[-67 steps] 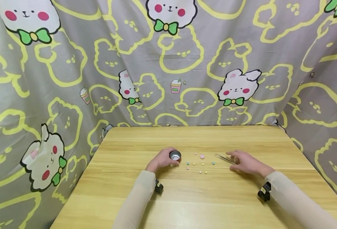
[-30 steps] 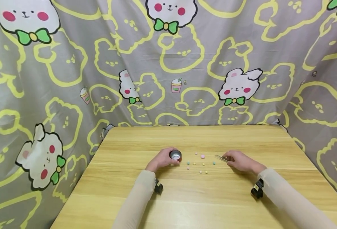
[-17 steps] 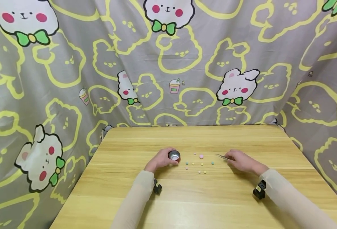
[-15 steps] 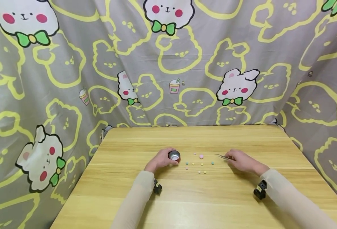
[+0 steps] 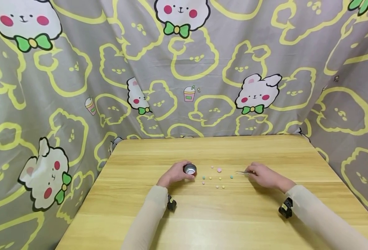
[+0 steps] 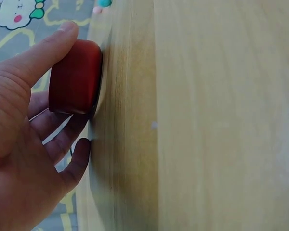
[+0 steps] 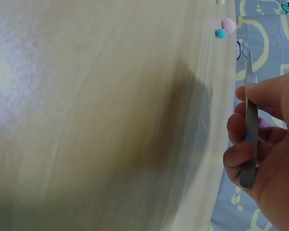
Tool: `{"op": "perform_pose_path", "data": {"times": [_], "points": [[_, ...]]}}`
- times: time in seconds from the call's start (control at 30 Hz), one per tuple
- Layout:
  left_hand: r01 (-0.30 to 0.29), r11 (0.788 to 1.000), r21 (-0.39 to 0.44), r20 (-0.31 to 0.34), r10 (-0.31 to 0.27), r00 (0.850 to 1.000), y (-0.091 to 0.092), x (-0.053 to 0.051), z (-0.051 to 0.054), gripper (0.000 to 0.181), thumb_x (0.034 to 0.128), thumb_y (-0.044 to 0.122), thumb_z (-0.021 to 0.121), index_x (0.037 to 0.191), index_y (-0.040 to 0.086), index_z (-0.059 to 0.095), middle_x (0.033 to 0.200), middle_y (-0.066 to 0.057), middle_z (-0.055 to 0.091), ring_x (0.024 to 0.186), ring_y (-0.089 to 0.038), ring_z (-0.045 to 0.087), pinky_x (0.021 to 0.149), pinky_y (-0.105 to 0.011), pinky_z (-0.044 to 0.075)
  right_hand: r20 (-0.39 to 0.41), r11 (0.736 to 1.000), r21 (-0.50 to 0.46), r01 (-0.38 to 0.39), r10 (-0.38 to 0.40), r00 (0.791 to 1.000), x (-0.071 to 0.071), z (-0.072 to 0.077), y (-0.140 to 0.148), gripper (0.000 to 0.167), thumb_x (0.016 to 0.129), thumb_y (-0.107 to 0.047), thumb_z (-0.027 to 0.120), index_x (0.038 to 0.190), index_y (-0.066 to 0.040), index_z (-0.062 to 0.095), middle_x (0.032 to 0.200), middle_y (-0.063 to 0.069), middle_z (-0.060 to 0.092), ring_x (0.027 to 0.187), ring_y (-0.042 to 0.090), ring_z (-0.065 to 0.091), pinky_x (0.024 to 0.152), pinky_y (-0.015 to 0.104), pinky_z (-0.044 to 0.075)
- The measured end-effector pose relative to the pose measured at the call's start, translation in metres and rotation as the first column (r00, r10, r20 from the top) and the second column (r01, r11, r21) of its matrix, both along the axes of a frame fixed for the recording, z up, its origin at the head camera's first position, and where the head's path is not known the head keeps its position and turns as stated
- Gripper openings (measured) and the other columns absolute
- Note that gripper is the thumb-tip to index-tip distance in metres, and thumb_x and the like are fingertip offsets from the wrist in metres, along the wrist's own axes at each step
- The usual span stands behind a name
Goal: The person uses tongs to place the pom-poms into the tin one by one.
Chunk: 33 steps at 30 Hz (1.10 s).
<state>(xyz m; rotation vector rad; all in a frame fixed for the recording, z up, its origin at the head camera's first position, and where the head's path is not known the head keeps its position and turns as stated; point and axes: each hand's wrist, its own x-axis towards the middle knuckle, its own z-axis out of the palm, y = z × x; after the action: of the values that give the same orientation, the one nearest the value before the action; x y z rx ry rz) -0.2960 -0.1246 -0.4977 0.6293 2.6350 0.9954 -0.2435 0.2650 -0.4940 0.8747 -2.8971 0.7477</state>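
My left hand [image 5: 175, 172] grips a small round cup [image 5: 190, 169], silvery inside, by its side. Seen from the left wrist, the cup's outer wall [image 6: 73, 77] is red, with the thumb on one side and fingers on the other. In my right hand [image 5: 266, 176] are thin metal tweezers [image 7: 251, 130], pinched between thumb and fingers, their tips pointing left. Between the hands lie several tiny pompom-like balls: a larger pink ball [image 5: 219, 170], a teal ball [image 5: 231, 177] nearest the tweezers, a yellow ball [image 5: 220, 178] and others. The cup's floor is too small to read clearly.
A wooden table [image 5: 190, 215] spreads beneath both hands. Behind it and along both sides hangs a grey patterned curtain [image 5: 202, 118]. Each wrist wears a small black camera, such as the left camera [image 5: 171, 203].
My right hand's fingers, spread around the tweezers at first, have closed on them. The tweezers' angle has turned flatter, tips leftward. The left hand stays on the cup; the balls lie as before.
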Motion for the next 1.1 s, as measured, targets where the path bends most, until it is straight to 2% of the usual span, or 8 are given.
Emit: {"op": "perform_pose_path", "data": {"times": [0.4,0.8,1.1], "points": [[-0.021,0.999,0.035,0.006,0.021,1.000,-0.001,0.000,-0.002,0.061,0.0781,0.032,0.078,0.129,0.009,0.054,0.118,-0.006,0.060,0.107,-0.020,0.055,0.092,-0.037,0.042,0.013,0.999,0.019,-0.036,0.036,0.999,-0.002,0.000,-0.010,0.014,0.093,-0.006,0.058,0.103,-0.008,0.068,0.089,-0.005,0.055,0.080,0.010,0.053,0.068,0.033,0.045],[-0.023,0.999,0.044,0.018,0.022,1.000,0.001,0.001,0.000,0.057,0.0790,0.028,0.078,0.127,0.008,0.055,0.116,-0.005,0.060,0.106,-0.020,0.055,0.093,-0.037,0.042,-0.036,0.997,-0.015,-0.079,0.078,0.996,-0.003,-0.006,-0.015,0.011,0.090,-0.005,0.061,0.096,-0.008,0.069,0.085,-0.006,0.055,0.075,0.008,0.051,0.064,0.030,0.045],[-0.027,0.998,0.050,0.025,0.026,0.999,0.001,0.002,0.000,0.056,0.0788,0.027,0.078,0.127,0.009,0.056,0.116,-0.005,0.060,0.106,-0.020,0.055,0.093,-0.037,0.042,0.046,0.998,0.026,-0.056,0.054,0.997,-0.001,-0.004,-0.014,0.014,0.092,-0.006,0.058,0.101,-0.007,0.069,0.086,-0.006,0.054,0.075,0.007,0.050,0.064,0.029,0.045]]}}
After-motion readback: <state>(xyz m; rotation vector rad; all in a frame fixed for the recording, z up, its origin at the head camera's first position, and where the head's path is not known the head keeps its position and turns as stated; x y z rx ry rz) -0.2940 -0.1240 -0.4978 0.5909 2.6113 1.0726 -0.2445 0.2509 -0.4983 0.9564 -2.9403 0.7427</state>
